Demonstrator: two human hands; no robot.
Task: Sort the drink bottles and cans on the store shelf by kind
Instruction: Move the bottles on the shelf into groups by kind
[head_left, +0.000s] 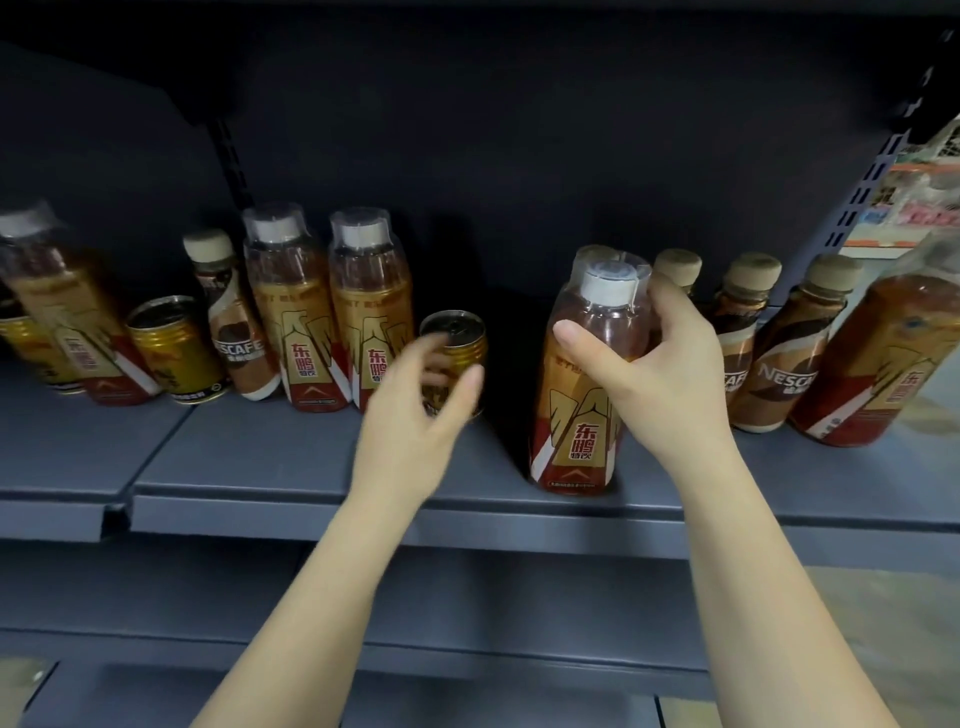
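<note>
My right hand (660, 374) grips a gold-and-red energy drink bottle (579, 405) with a white cap, standing near the front edge of the grey shelf (311, 467). My left hand (415, 395) is blurred, its fingers curled around a gold can (457, 338) in the middle of the shelf; I cannot tell whether it grips the can. Left of it stand two more energy drink bottles (291, 312), a brown Nescafe bottle (231, 317), another gold can (174, 348) and a further energy bottle (67, 312). Nescafe bottles (779, 353) line the right side.
Another large energy drink bottle (883, 358) stands at the far right. A slotted upright (862, 197) borders the shelf on the right, with colourful goods beyond. A dark back panel rises behind the drinks. A lower shelf (467, 649) runs beneath my arms.
</note>
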